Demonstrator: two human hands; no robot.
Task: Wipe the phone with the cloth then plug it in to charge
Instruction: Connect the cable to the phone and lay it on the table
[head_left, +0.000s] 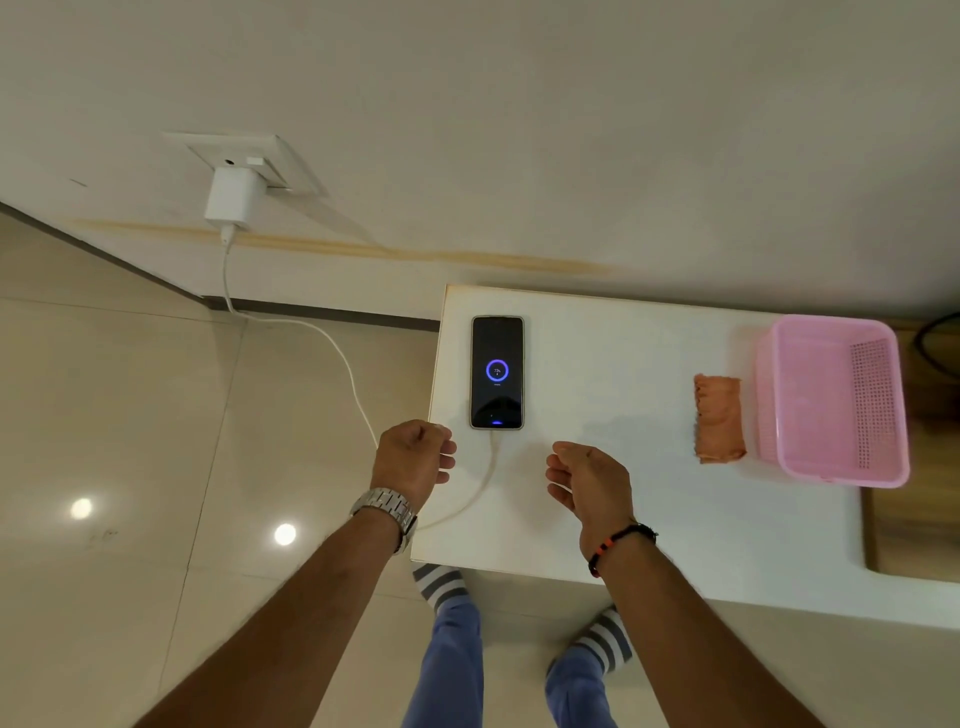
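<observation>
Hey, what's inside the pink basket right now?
Nothing shows inside the basket; its floor looks bare. The cloth lies outside, beside its left wall. The near wall hides a strip of floor.

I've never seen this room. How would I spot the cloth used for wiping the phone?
Find the white table against the wall, then the pink basket at its right end. The cloth lies on the tabletop just left of that basket, well right of the phone. It is a small folded orange piece, the only soft, rumpled thing there.
</observation>
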